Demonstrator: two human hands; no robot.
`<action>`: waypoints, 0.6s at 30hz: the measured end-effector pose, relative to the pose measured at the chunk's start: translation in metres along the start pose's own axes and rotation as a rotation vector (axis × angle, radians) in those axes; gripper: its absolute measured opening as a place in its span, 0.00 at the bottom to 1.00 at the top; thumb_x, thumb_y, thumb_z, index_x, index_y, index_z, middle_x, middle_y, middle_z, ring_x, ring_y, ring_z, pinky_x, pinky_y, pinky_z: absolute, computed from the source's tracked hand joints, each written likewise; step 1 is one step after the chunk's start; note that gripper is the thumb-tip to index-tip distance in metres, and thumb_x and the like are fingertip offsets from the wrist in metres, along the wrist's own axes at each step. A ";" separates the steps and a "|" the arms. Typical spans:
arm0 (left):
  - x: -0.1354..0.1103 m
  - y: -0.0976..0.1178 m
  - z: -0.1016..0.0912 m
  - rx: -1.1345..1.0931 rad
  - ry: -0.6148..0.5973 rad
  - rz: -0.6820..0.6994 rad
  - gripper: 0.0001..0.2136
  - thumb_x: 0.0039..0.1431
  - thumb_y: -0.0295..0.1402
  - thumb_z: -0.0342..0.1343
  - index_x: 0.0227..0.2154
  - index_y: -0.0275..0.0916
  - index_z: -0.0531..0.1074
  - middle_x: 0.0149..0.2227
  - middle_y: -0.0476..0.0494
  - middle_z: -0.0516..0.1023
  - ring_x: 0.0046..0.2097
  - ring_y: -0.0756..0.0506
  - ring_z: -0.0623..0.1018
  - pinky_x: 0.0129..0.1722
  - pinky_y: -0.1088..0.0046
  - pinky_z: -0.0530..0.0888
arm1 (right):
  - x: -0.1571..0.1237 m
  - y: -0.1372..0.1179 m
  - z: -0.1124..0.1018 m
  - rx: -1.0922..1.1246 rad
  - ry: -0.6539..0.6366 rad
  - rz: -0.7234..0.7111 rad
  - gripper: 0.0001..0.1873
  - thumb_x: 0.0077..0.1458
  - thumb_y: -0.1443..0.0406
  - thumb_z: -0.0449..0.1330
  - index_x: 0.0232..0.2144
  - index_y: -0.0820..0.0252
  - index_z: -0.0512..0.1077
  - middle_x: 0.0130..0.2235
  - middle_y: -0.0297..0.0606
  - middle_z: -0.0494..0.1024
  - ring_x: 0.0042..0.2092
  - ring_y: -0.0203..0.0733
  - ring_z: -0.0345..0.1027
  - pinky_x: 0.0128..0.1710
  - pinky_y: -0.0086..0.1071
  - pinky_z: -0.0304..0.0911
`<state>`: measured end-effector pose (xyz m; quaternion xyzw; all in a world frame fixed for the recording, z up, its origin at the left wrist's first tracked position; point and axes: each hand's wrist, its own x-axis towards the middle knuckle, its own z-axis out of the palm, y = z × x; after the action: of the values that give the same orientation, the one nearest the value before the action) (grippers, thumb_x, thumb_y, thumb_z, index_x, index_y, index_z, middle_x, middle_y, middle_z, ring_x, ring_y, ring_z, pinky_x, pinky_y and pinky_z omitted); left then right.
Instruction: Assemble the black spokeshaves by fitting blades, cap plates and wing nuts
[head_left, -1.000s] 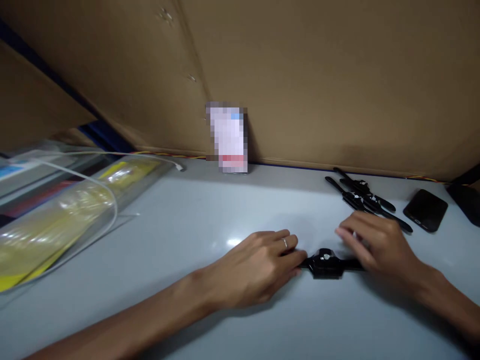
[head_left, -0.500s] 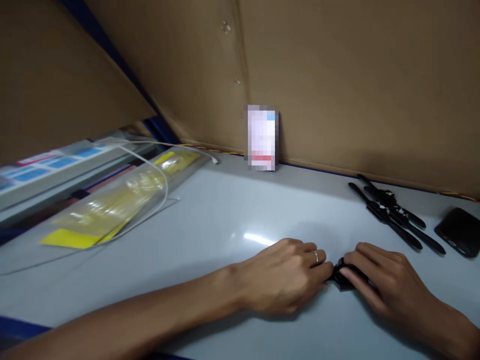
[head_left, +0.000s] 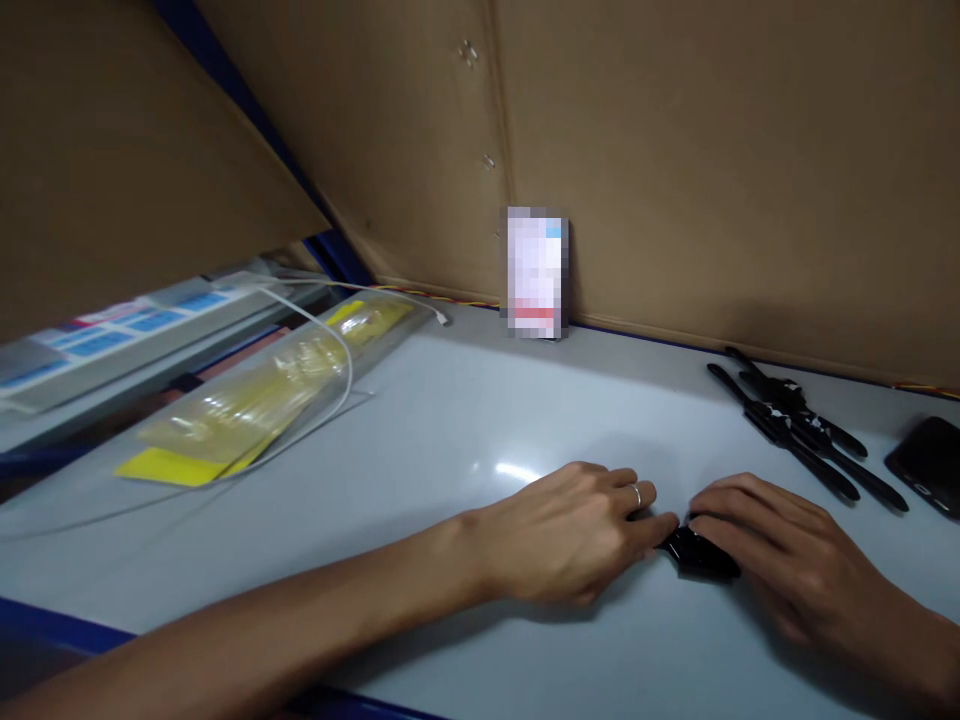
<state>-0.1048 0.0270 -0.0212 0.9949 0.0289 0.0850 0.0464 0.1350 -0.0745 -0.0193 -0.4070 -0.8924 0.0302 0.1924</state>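
A glossy black spokeshave point(head_left: 703, 556), partly hidden by my fingers, lies low over the grey tabletop between my hands. My left hand point(head_left: 574, 535), with a ring on one finger, is closed around its narrow left end. My right hand point(head_left: 799, 560) bends over the right side, fingertips against its upper edge; the thumb is mostly hidden. Behind my right hand, two more black spokeshaves point(head_left: 802, 425) lie side by side on the table, slanting down to the right, with small pale patches at their middles.
A dark phone point(head_left: 930, 465) lies at the right edge. A blurred-out lit screen point(head_left: 536, 275) leans on the cardboard wall point(head_left: 712, 170). At left are a clear plastic sleeve with yellow strips point(head_left: 277, 390), a white cable point(head_left: 350, 365) and a power strip point(head_left: 142, 335).
My right hand has shifted its hold: the thumb has left the front of the spokeshave, baring more of its black body. My left hand keeps its grip. The view has turned slightly left.
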 end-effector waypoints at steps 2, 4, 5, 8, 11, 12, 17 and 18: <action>0.000 0.000 0.000 -0.001 0.000 0.000 0.14 0.63 0.24 0.49 0.50 0.35 0.71 0.34 0.42 0.76 0.33 0.44 0.75 0.27 0.66 0.70 | 0.000 -0.002 0.002 0.007 0.013 0.002 0.23 0.61 0.78 0.48 0.53 0.60 0.71 0.47 0.45 0.80 0.49 0.47 0.72 0.46 0.43 0.72; 0.000 0.000 0.000 -0.006 0.002 -0.001 0.15 0.62 0.23 0.48 0.50 0.34 0.71 0.34 0.42 0.75 0.33 0.43 0.75 0.27 0.66 0.71 | 0.001 -0.002 0.003 0.026 0.016 0.008 0.23 0.62 0.78 0.48 0.54 0.60 0.71 0.45 0.44 0.80 0.48 0.47 0.72 0.45 0.42 0.73; -0.001 0.000 0.001 -0.006 0.006 0.000 0.15 0.63 0.23 0.48 0.50 0.34 0.71 0.34 0.42 0.75 0.33 0.43 0.75 0.27 0.66 0.71 | 0.002 -0.002 0.003 0.032 0.018 0.008 0.23 0.62 0.78 0.48 0.54 0.60 0.71 0.45 0.44 0.80 0.48 0.46 0.72 0.44 0.42 0.73; -0.001 -0.001 0.003 -0.002 0.012 0.004 0.14 0.64 0.23 0.48 0.50 0.34 0.71 0.34 0.42 0.75 0.33 0.43 0.75 0.28 0.66 0.71 | 0.004 -0.002 0.002 0.026 0.028 -0.009 0.22 0.62 0.79 0.48 0.52 0.62 0.72 0.45 0.44 0.80 0.47 0.46 0.71 0.43 0.41 0.72; -0.001 -0.001 0.003 0.000 -0.014 0.008 0.16 0.62 0.23 0.50 0.52 0.33 0.71 0.35 0.43 0.75 0.34 0.43 0.75 0.29 0.65 0.72 | 0.005 -0.003 0.000 0.016 0.039 -0.019 0.22 0.60 0.80 0.48 0.49 0.61 0.73 0.44 0.43 0.81 0.46 0.45 0.72 0.42 0.40 0.72; -0.001 -0.001 0.002 0.000 -0.029 0.004 0.17 0.61 0.23 0.50 0.53 0.34 0.71 0.36 0.43 0.75 0.34 0.43 0.75 0.29 0.65 0.72 | 0.005 -0.004 -0.001 0.021 0.047 -0.025 0.23 0.59 0.81 0.48 0.48 0.60 0.74 0.44 0.41 0.82 0.46 0.44 0.72 0.41 0.39 0.72; -0.001 -0.001 0.001 -0.011 -0.072 -0.007 0.18 0.61 0.24 0.52 0.54 0.37 0.71 0.37 0.42 0.75 0.36 0.42 0.75 0.31 0.65 0.72 | 0.000 -0.006 -0.005 0.005 0.074 -0.005 0.27 0.58 0.80 0.50 0.55 0.59 0.71 0.53 0.44 0.79 0.56 0.47 0.70 0.51 0.44 0.71; -0.001 -0.001 0.001 -0.011 -0.073 -0.008 0.18 0.61 0.25 0.51 0.54 0.36 0.71 0.37 0.42 0.76 0.36 0.42 0.75 0.31 0.65 0.72 | -0.001 -0.005 -0.005 -0.015 0.101 0.023 0.25 0.59 0.79 0.51 0.55 0.60 0.71 0.55 0.46 0.78 0.56 0.48 0.70 0.52 0.45 0.70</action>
<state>-0.1055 0.0275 -0.0226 0.9969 0.0306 0.0486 0.0530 0.1342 -0.0788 -0.0139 -0.4198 -0.8770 0.0051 0.2335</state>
